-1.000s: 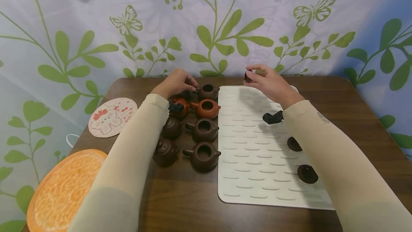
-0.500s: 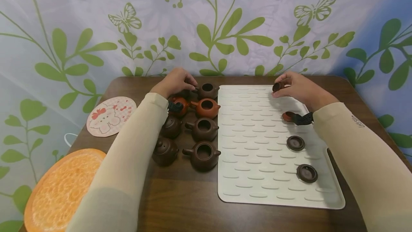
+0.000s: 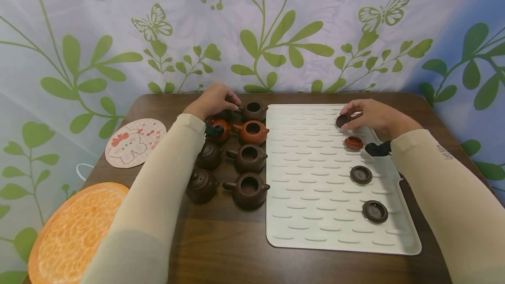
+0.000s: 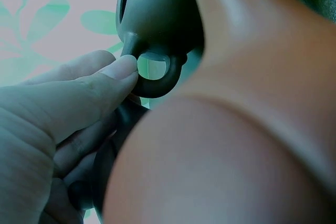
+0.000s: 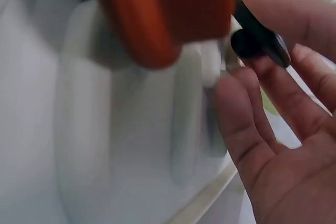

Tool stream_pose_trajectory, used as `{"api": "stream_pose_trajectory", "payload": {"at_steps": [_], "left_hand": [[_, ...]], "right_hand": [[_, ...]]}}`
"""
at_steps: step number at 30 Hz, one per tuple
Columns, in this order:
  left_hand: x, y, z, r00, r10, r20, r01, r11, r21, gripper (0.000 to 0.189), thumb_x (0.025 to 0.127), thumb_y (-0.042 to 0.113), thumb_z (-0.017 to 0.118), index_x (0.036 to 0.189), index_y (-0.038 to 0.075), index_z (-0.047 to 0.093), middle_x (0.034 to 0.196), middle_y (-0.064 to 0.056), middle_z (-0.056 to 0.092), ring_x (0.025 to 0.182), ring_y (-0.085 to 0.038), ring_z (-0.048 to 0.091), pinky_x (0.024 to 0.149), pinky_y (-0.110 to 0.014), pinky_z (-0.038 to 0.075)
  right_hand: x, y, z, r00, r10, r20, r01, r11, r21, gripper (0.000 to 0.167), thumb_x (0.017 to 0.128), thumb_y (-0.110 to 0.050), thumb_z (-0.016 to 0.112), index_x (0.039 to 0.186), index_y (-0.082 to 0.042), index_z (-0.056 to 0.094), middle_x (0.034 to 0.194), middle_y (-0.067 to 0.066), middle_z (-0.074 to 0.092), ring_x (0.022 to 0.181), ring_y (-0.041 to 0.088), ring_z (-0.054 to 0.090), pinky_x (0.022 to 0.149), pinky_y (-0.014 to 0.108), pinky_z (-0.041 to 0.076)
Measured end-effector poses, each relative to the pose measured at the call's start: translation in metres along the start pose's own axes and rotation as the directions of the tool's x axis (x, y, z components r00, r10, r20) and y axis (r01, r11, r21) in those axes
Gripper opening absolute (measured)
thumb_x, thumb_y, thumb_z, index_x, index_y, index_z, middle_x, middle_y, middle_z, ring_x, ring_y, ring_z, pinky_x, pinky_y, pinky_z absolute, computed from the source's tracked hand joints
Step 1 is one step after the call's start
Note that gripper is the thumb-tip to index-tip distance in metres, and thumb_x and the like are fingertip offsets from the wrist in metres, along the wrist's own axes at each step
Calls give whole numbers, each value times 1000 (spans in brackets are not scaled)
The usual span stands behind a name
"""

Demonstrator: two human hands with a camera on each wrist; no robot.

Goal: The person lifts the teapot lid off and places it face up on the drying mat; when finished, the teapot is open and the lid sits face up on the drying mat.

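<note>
With thumb and fingers, my left hand pinches the loop handle of the far dark-brown teapot, which stands lidless beside the mat. The left wrist view shows the thumb on that handle. At the far right of the white mat, my right hand holds a small dark teapot lid between thumb and fingers, hollow side up, low over the mat. Just nearer lies a reddish-orange lid, large and blurred in the right wrist view. Two dark lids continue the row towards me.
An orange lidless teapot and two dark ones line the mat's left edge. Left of them stand lidded teapots, partly behind my left arm. A rabbit-print mat and an orange-slice mat lie farther left.
My right hand has carried the dark lid rightward from above the mat's far side, then lowered it behind the orange lid, which has come into view. My left hand has stayed on the teapot handle.
</note>
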State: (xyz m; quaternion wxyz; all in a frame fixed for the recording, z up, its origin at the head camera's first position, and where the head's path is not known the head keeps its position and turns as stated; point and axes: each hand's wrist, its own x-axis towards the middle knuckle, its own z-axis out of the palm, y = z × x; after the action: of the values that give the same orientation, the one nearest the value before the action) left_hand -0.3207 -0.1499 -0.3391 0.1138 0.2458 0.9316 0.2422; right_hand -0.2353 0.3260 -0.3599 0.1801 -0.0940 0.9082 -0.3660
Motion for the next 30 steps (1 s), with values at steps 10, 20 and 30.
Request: {"api": "stream_pose_trajectory", "payload": {"at_steps": [10,20,30], "left_hand": [[0,1,1,1000,-2,3,1,1000,6,16,98,14,79,113,10,83,113,-6,76,103,-22,68,94,-43,54],[0,0,0,1000,6,-4,-6,1000,7,16,98,13,79,113,9,83,112,-7,76,104,-23,68,94,-43,54],[-1,0,1,1000,13,-13,-14,1000,-6,16,97,13,80,112,8,83,109,-6,77,102,-22,68,93,-42,54]], "right_hand": [[-1,3,-1,1000,8,-7,-9,999,-37,48,94,-12,83,132,1,56,135,27,51,119,42,56,93,55,47],[-6,-3,-7,1000,14,3,-13,996,-83,67,99,-35,78,147,1,48,143,30,49,118,43,59,99,63,45],[-5,-9,-10,987,65,-150,-70,997,-27,61,105,-49,65,138,2,59,132,26,61,105,42,66,97,64,47]]}}
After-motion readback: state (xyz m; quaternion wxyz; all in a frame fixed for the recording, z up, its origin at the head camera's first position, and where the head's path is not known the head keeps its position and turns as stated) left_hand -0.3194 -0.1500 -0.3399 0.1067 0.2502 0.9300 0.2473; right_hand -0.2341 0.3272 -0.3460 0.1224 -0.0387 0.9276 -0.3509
